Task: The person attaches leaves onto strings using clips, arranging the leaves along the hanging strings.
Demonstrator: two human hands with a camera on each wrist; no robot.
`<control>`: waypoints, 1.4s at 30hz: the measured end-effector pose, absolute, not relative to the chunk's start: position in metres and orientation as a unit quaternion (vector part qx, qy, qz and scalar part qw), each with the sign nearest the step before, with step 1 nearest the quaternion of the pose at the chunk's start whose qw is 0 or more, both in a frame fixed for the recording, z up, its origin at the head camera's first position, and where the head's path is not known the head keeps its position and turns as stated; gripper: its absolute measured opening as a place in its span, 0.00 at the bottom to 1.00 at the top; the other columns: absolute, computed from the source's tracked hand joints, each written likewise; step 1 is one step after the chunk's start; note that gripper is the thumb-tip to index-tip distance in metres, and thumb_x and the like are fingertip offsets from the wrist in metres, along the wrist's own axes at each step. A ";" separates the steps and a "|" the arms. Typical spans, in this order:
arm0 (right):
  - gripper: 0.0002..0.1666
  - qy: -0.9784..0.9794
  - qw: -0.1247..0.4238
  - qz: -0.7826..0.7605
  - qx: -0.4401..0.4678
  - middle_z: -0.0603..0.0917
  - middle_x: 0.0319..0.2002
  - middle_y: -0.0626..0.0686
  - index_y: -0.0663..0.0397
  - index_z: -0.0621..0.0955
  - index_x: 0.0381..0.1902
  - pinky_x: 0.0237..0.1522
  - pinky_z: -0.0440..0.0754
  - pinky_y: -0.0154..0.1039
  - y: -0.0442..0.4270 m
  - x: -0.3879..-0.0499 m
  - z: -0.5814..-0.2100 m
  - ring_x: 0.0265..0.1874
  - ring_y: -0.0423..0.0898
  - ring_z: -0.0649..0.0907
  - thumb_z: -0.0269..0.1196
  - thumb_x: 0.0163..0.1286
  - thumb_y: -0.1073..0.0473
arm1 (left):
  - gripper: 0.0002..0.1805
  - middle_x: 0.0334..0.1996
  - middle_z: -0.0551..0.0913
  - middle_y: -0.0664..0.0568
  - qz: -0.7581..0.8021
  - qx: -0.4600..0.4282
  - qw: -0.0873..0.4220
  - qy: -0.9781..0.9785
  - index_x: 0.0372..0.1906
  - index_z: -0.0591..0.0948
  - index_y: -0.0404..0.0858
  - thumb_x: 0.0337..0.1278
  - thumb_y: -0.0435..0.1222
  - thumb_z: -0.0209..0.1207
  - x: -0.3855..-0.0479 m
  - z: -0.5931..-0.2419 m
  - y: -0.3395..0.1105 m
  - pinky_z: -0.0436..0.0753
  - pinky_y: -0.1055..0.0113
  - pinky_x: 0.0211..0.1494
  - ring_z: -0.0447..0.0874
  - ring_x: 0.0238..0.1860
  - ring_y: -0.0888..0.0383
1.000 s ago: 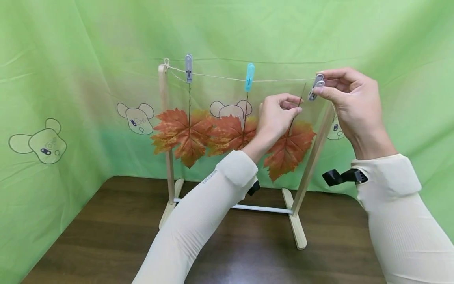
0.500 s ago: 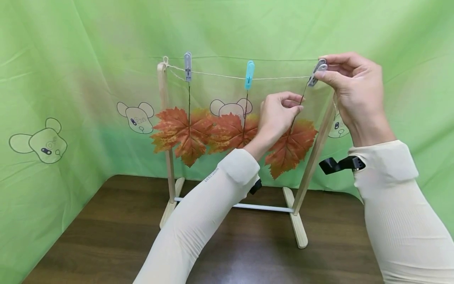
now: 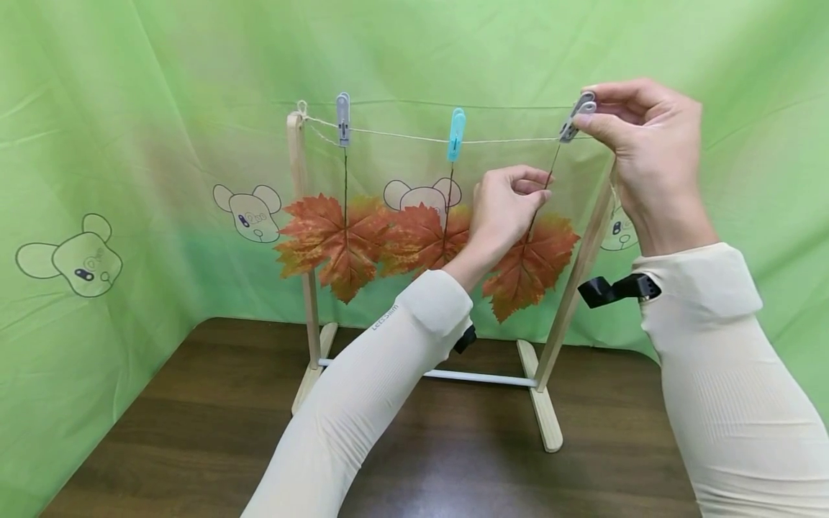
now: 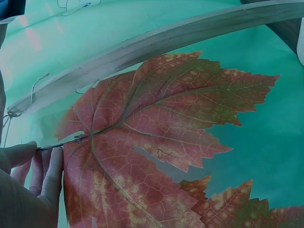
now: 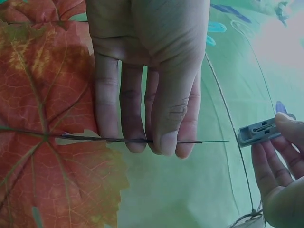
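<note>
My left hand (image 3: 505,208) pinches the thin stem (image 5: 104,138) of an orange-red maple leaf (image 3: 532,262) between thumb and fingers. The leaf hangs below that hand, and the stem's bare tip points up toward the string (image 3: 512,141). Up at the right, my right hand (image 3: 657,155) pinches a grey clothespin (image 3: 577,117) by its handle ends. Its lower end is at the string; in the right wrist view, the stem tip lies just short of the clothespin (image 5: 259,132). Whether the clothespin grips the string is unclear.
A second grey clothespin (image 3: 343,119) and a blue clothespin (image 3: 456,134) hang on the string, each with a maple leaf (image 3: 337,244) below. The string spans a wooden stand (image 3: 296,165) with a white crossbar (image 3: 479,378) on a dark wooden table (image 3: 453,460). Green cloth (image 3: 162,72) hangs behind.
My right hand has risen with the grey clothespin from below the string to the string's height, over the stem tip. The left hand has barely moved and still pinches the stem.
</note>
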State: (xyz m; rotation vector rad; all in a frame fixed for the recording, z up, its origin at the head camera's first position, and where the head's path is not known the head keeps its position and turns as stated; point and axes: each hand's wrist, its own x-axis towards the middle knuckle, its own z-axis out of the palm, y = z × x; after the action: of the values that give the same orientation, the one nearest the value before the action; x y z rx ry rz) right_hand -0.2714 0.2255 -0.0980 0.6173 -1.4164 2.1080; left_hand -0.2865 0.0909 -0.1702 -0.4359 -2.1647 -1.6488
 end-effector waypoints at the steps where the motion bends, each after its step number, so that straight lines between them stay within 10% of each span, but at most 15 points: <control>1: 0.18 -0.528 0.259 0.777 0.225 0.92 0.34 0.60 0.75 0.88 0.39 0.42 0.89 0.35 0.225 -0.271 -0.097 0.34 0.49 0.91 0.74 0.49 0.86 | 0.08 0.32 0.92 0.59 -0.586 -0.155 0.193 -0.772 0.43 0.93 0.47 0.63 0.33 0.71 -0.287 -0.170 0.091 0.76 0.77 0.28 0.86 0.33 0.71; 42: 0.15 -0.596 0.159 0.772 0.156 0.92 0.31 0.57 0.68 0.91 0.38 0.39 0.89 0.35 0.229 -0.273 -0.085 0.32 0.46 0.92 0.73 0.54 0.83 | 0.06 0.35 0.92 0.61 -0.595 -0.156 0.181 -0.768 0.44 0.92 0.47 0.67 0.36 0.69 -0.286 -0.165 0.092 0.76 0.78 0.29 0.85 0.34 0.71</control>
State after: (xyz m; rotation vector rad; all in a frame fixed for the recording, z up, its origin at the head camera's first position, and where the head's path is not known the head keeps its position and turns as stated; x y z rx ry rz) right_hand -0.2731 0.2292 -0.0849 0.4453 -1.7025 2.2067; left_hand -0.2857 0.0924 -0.1649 -0.4411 -2.1673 -1.6789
